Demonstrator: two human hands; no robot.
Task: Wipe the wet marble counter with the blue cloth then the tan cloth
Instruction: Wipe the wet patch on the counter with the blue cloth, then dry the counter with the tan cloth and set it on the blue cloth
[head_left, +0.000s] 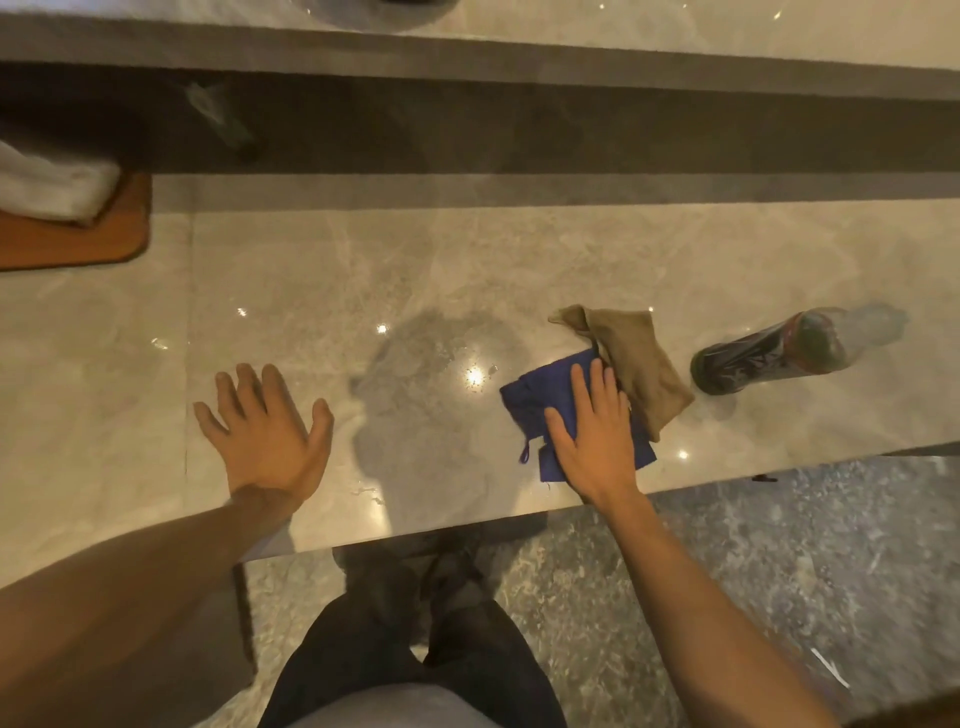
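Observation:
A blue cloth (530, 402) lies crumpled on the beige marble counter (311, 270), near its front edge. My right hand (595, 436) rests flat on top of it, fingers spread and pointing away from me. A tan cloth (636, 353) lies just behind and to the right, touching the blue one. A wet, darker patch (436, 384) spreads over the counter between my hands. My left hand (267, 431) lies flat on bare marble to the left, fingers apart, holding nothing.
A clear plastic bottle (769, 356) lies on its side right of the cloths. At the far left a white folded towel (52, 187) sits on a wooden tray (104, 244). A mirror runs behind the counter. My legs stand on grey marble floor (727, 571) below.

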